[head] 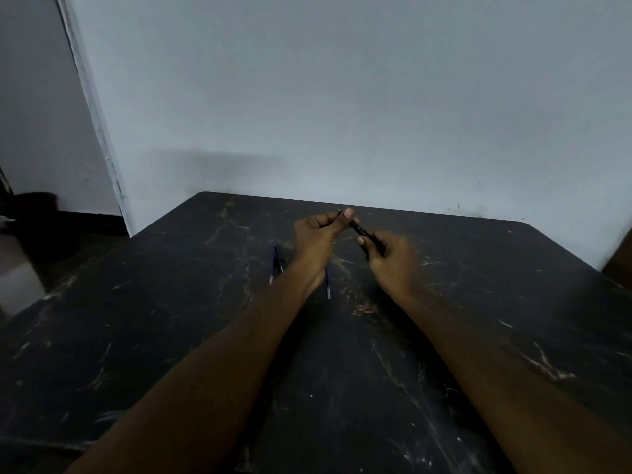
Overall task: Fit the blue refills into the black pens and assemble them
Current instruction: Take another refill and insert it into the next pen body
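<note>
Pinches the tip end of a black pen (361, 231) in the left grip (318, 230), fingers curled round it. Clasps the barrel in the right grip (388, 256), above the dark worktop (171, 336). Flat on the worktop: blue refills (276, 263) just left of the left wrist, another refill (327, 285) just right of it.
</note>
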`<state>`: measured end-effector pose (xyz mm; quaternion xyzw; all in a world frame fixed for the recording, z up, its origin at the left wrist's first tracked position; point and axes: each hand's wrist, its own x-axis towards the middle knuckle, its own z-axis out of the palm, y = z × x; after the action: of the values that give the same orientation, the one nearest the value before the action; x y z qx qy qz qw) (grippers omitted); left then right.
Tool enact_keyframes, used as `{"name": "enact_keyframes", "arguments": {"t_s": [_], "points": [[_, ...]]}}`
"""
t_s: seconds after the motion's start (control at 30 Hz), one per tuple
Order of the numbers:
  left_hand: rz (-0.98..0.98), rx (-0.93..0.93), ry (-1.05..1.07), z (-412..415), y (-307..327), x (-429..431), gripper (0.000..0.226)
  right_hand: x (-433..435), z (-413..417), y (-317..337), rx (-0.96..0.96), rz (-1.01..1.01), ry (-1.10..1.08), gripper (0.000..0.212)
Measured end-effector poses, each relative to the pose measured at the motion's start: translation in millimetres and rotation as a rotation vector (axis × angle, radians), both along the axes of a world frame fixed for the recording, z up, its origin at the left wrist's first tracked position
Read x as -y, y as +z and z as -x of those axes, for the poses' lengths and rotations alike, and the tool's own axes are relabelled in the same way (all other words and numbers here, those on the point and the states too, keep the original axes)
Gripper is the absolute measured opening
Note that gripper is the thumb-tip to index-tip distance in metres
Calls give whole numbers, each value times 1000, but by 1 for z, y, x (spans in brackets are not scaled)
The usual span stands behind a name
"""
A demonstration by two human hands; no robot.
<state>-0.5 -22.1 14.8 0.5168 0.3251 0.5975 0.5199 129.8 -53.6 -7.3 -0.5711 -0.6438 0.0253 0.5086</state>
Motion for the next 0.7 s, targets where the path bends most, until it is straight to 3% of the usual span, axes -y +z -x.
{"name": "enact_keyframes", "arguments": {"t_s": [0.13,0.27,0.7], "points": [[41,-37,21,3,0,-5,31,-1,1,-1,3,0,10,22],[75,3,-50,7,1,-8,33,-7,-2,-5,-24,18,10,20],[125,62,-59,8,1,-9,41,-9,-4,-8,-23,50,57,28]]}}
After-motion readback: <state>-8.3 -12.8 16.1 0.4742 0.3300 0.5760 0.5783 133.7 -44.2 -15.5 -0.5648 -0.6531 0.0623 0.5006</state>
